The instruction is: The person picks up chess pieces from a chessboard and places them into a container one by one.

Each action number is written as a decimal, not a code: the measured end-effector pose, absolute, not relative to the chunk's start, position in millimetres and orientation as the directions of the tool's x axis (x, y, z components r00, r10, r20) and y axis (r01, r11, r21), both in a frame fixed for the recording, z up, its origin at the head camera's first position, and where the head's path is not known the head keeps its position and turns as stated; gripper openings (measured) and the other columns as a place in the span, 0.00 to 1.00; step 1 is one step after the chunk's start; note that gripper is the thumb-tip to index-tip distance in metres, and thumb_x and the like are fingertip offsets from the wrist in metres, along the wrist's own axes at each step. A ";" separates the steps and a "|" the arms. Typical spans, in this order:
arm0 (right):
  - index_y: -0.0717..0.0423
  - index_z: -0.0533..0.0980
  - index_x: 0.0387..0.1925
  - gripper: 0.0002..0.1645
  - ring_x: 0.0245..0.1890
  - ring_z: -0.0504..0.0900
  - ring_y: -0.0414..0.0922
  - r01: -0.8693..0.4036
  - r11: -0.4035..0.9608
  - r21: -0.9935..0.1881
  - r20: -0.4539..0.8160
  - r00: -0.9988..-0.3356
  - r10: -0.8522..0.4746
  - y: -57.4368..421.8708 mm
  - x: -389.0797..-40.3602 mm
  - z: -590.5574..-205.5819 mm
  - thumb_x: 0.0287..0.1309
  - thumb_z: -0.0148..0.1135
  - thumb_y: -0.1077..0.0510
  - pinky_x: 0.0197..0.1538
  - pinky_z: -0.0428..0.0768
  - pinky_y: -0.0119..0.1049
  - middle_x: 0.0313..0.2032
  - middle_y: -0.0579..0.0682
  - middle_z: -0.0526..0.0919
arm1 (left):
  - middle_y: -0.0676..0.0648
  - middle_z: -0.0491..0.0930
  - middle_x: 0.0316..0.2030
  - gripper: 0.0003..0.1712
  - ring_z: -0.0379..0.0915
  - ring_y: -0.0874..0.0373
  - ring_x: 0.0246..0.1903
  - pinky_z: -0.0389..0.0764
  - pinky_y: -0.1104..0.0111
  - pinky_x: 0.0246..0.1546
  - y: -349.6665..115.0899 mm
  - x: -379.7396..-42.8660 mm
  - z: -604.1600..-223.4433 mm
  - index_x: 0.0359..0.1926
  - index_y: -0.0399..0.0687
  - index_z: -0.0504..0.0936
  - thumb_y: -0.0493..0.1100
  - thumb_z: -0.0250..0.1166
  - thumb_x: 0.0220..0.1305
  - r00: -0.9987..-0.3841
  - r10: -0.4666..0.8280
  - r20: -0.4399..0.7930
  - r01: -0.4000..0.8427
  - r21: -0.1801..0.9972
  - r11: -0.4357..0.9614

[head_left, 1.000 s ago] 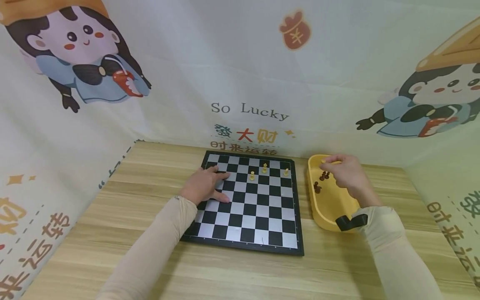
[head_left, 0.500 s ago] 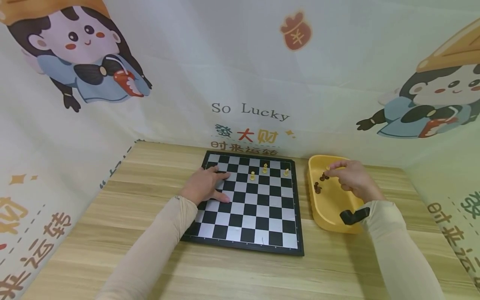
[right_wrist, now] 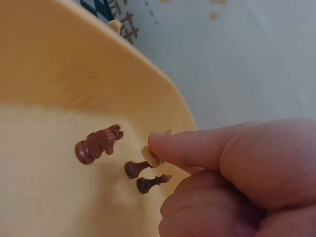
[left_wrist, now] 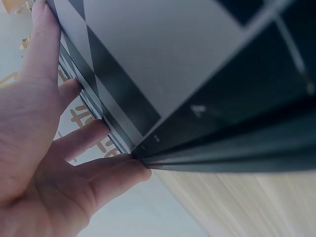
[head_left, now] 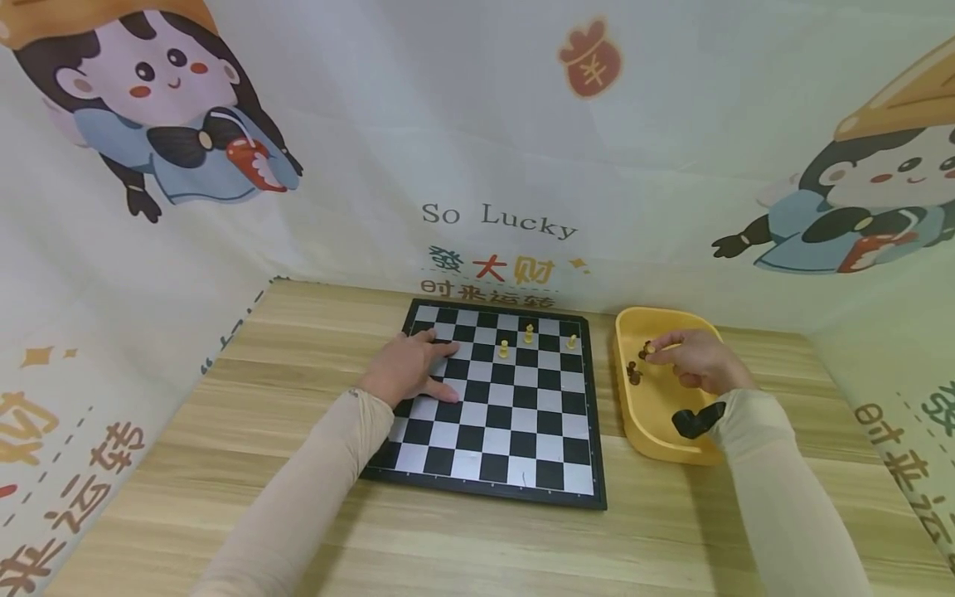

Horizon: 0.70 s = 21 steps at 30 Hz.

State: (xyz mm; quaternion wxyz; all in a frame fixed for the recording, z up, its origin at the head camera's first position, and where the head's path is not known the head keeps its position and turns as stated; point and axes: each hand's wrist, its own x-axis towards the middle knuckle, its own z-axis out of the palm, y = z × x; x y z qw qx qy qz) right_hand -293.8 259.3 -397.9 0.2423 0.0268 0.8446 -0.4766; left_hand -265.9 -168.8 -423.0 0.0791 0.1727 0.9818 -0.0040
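Note:
My left hand rests with spread fingers on the left side of a black-and-white chessboard. In the left wrist view its fingertips touch the board's dark border. My right hand is inside a yellow tray, pinching a pale yellow chess piece between thumb and finger; the fingers hide part of it. Close to these fingertips, several dark brown chess pieces lie in the tray. Three pale yellow pieces stand on the far part of the board, among them a pawn-like piece.
The board and tray stand side by side on a wooden table. A printed cloth hangs behind and at both sides. A black strap sticks out from the right wrist.
My right hand, with the yellow piece pinched, has moved from over the tray's far left rim down into the tray near the brown pieces. The left hand has stayed in place.

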 end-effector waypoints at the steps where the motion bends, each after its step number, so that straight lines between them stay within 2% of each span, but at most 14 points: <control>1: 0.67 0.69 0.58 0.20 0.12 0.56 0.33 0.280 0.547 -0.789 -0.440 -0.879 -0.184 259.4 -294.4 -399.0 0.72 0.58 0.58 0.19 0.62 0.27 0.14 0.35 0.65 | 0.36 0.62 0.76 0.55 0.57 0.42 0.78 0.61 0.44 0.77 -168.8 -266.1 -422.8 0.76 0.59 0.67 0.74 0.67 0.49 -0.928 0.338 -0.158 0.339 0.021 0.940; 4: 0.68 0.70 0.57 0.19 0.11 0.56 0.33 0.287 0.555 -0.781 -0.453 -0.872 -0.187 260.0 -295.9 -402.3 0.72 0.58 0.59 0.19 0.62 0.27 0.13 0.35 0.62 | 0.36 0.61 0.76 0.55 0.56 0.43 0.78 0.61 0.45 0.78 -168.7 -266.7 -422.2 0.76 0.59 0.67 0.73 0.67 0.50 -0.926 0.340 -0.163 0.340 0.024 0.940; 21: 0.66 0.71 0.55 0.18 0.11 0.57 0.32 0.307 0.560 -0.770 -0.477 -0.859 -0.184 264.6 -300.5 -414.5 0.70 0.60 0.59 0.19 0.60 0.26 0.11 0.35 0.61 | 0.36 0.61 0.76 0.55 0.57 0.43 0.78 0.61 0.45 0.78 -168.7 -265.9 -421.9 0.76 0.59 0.66 0.75 0.67 0.50 -0.928 0.332 -0.170 0.335 0.011 0.942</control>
